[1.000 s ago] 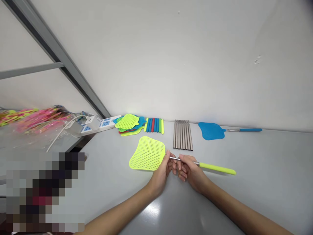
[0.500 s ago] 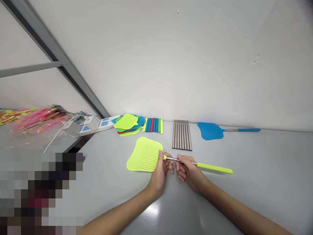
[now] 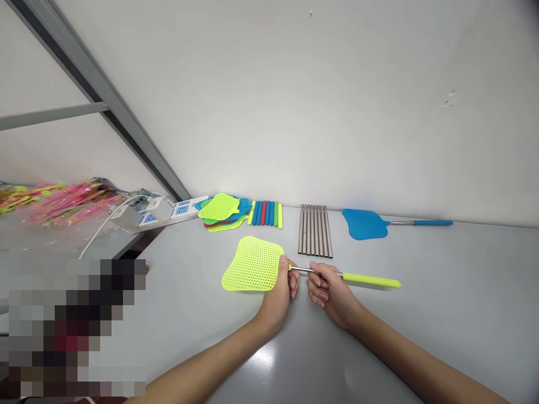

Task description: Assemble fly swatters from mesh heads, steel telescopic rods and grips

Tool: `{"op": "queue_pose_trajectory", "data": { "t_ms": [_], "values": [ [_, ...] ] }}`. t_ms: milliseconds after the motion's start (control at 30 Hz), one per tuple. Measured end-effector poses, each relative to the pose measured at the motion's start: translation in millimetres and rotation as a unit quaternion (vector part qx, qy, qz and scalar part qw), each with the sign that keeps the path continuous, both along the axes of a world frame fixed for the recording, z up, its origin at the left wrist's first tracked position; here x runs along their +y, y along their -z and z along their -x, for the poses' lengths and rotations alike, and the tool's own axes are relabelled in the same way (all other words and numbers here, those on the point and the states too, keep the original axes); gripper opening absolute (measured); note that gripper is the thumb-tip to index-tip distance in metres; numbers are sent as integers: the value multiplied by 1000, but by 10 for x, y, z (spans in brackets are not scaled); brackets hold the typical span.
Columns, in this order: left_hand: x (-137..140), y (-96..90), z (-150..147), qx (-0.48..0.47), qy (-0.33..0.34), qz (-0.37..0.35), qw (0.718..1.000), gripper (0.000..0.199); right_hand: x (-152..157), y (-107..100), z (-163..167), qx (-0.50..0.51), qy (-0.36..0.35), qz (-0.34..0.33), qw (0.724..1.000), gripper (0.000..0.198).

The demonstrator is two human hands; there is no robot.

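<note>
A yellow-green fly swatter (image 3: 252, 265) with a perforated head, a metal rod and a matching grip lies across both hands above the table. My left hand (image 3: 283, 286) is closed at the neck of its head, thumb on the mesh. My right hand (image 3: 329, 285) pinches the metal rod just short of the yellow-green grip (image 3: 371, 279). Beyond them lies a row of several metal tubes (image 3: 315, 231). A blue fly swatter (image 3: 366, 224), complete with rod and blue grip, rests to the right of the tubes.
Several coloured grips (image 3: 266, 214) lie side by side at the back of the grey table (image 3: 455, 314). Left of them is a pile of swatter heads (image 3: 221, 207). A power strip (image 3: 179, 210) with plugs and plastic bags (image 3: 80, 205) of coloured pieces are farther left. The wall (image 3: 320, 112) borders the back.
My right hand has shifted slightly right along with the rod, and the gap between my hands looks a little wider. Both hands keep hold of the swatter. The view has shifted slightly.
</note>
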State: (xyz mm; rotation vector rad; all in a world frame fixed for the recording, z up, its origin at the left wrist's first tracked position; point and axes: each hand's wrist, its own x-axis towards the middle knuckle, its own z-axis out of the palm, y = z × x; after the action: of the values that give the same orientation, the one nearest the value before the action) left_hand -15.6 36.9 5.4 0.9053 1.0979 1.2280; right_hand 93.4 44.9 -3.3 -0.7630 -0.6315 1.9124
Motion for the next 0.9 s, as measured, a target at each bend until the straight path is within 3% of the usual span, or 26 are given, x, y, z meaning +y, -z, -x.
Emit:
{"op": "queue_pose_trajectory", "data": {
  "t_ms": [900],
  "values": [
    [57,-14,65,2,-44,2,999,43,11,11,-16,14,7,5,1000,34]
  ]
}}
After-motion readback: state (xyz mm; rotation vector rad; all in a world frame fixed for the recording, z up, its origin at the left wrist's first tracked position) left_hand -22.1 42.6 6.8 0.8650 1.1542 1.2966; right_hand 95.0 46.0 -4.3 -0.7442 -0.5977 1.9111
